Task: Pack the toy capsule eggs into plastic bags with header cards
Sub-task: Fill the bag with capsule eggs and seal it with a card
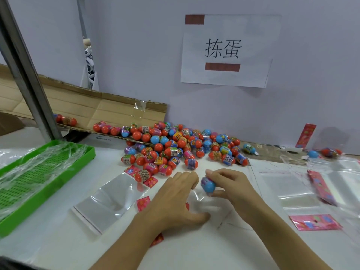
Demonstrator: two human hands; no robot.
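Here the right hand [231, 187] pinches a blue egg [208, 185], likely light, hard and slippery, best gripped mid-body, while the left hand [175, 199] rests flat, fingers relaxed, on the thin bag [206, 207].

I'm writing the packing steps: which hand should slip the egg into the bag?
Right. The right hand already pinches the blue capsule egg, while the left hand presses the clear plastic bag flat.

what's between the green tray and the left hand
In the head view, a clear plastic bag with a pink header card lies flat on the white table between the green tray and the left hand.
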